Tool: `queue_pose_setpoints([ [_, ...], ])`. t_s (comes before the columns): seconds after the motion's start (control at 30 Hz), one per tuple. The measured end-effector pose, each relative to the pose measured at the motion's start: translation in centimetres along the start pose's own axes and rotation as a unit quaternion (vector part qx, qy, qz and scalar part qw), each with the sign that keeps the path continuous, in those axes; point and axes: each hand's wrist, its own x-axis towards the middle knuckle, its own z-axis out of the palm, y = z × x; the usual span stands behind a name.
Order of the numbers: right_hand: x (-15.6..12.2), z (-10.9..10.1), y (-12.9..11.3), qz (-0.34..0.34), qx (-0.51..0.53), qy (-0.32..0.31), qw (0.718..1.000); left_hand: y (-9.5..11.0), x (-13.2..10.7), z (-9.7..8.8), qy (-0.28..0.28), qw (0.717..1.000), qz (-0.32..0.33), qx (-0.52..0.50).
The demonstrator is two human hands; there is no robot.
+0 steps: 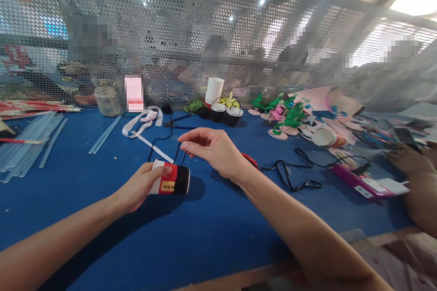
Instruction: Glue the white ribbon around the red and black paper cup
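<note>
My left hand [138, 187] is closed round a paper cup [168, 178] that lies on its side above the table. The cup is white and red with a yellow label, and black yarn is wound round one end. Above and to the right of it, my right hand [208, 148] pinches a strand of black yarn [178, 151] between thumb and fingertips, drawn up from the cup. More of the strand trails back across the table toward a small black ball [166, 108]. Fingers on the cup's underside are hidden.
White ribbon [131, 128], stacked white cups [215, 90], two small black-and-white buckets [234, 116] and green craft plants [295, 113] stand toward the mesh panel. Clear strips [32, 141] lie left. A purple power strip [362, 182] with a black cable and another person's arm [418, 177] are right.
</note>
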Motion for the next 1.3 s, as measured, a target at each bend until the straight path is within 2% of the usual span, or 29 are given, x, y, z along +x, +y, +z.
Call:
queue_pose_setpoints([
  [0.13, 0.1, 0.0, 0.5, -0.026, -0.056, 0.031, 0.998, -0.3, 0.0, 0.0, 0.023, 0.998, 0.01, 0.05],
  [0.33, 0.4, 0.3, 1.6, -0.038, -0.088, 0.031, 0.995, -0.4, -0.9, 0.0, -0.058, 0.978, 0.105, 0.171],
  [0.43, 0.4, 0.4, 1.8, -0.034, -0.095, 0.026, 0.995, -0.4, -1.3, -0.1, -0.075, 0.97, 0.129, 0.194],
  [0.8, 0.3, 0.5, 2.2, -0.008, -0.113, -0.013, 0.993, -0.8, -1.4, -0.2, -0.114, 0.946, 0.211, 0.22],
  [1.3, 0.2, 0.8, 2.2, 0.013, -0.156, -0.042, 0.987, -1.6, -1.1, -0.7, -0.102, 0.943, 0.223, 0.224],
])
